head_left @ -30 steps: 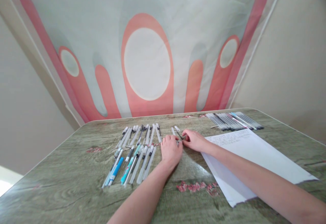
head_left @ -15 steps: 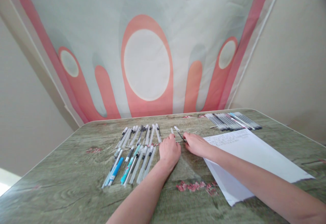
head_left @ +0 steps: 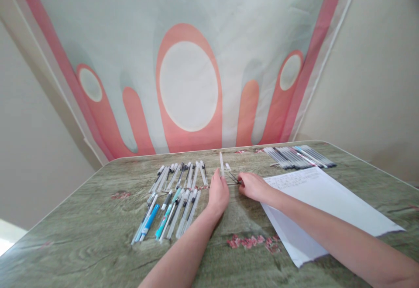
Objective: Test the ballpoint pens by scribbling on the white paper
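My left hand point(head_left: 218, 192) is closed around a translucent pen barrel point(head_left: 221, 162), which points up and away from me past the fingertips. To its right, my right hand point(head_left: 252, 186) pinches a thin dark stick point(head_left: 233, 178) that looks like a pen refill or a black pen part. Just beyond the fingers lies a small white pen cap point(head_left: 228, 166). Left of my left hand are two rows of pens: a far row of clear pens point(head_left: 178, 175) with black and white caps, and a near row point(head_left: 185, 211) that includes a blue pen point(head_left: 149, 221) and a teal pen point(head_left: 164, 221).
A sheet of white paper point(head_left: 324, 209) with writing lies under my right forearm. At the far right is a row of refills and slim pens point(head_left: 296, 157). The wood-patterned tabletop point(head_left: 91, 231) ends at a patterned hanging cloth point(head_left: 131, 39).
The clear barrel in my left hand has risen and now sticks up farther from the fingers. My left hand has turned more upright. My right hand has shifted slightly right.
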The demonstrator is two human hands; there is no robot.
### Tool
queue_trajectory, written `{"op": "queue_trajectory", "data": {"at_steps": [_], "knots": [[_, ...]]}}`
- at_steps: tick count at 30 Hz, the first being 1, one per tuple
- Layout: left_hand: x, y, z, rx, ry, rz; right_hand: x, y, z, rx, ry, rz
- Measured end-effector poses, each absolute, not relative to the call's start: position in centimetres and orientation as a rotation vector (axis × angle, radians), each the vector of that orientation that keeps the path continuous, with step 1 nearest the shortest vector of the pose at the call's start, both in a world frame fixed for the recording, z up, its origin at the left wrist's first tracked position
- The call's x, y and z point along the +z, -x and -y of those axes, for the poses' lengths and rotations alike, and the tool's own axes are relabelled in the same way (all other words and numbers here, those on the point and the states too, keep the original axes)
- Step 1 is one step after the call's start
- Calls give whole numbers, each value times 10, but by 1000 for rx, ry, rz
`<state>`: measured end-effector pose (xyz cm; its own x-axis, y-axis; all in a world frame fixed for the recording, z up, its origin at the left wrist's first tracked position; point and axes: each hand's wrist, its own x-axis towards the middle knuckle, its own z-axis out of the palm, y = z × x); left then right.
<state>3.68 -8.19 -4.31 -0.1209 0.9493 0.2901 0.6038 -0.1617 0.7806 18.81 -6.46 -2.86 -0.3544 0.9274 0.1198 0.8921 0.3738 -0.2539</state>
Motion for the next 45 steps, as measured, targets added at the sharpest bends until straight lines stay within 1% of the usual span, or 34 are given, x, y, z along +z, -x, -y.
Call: {"op": "queue_trajectory", "data": {"at_steps": [5, 10, 19, 36, 40, 45], "knots": [[-53, -32, 68, 1466, -1365, -1480, -28, -189, 59, 318, 1505, 2279], [-55, -32, 64, 1702, -1068, -1288, -17, -192, 62, 590, 1316, 2257], [-54, -32, 62, 1797, -760, -1034, 6, -207, 62, 542, 1164, 2431], [-52, -35, 64, 1713, -734, -888, 9, -205, 64, 499, 1107, 2465], [-46, -39, 70, 1601, -692, -770, 8, -203, 64, 514, 1107, 2406], [-36, -43, 83, 1367, -663, -606, 9, -200, 66, 665, 1115, 2198]]}}
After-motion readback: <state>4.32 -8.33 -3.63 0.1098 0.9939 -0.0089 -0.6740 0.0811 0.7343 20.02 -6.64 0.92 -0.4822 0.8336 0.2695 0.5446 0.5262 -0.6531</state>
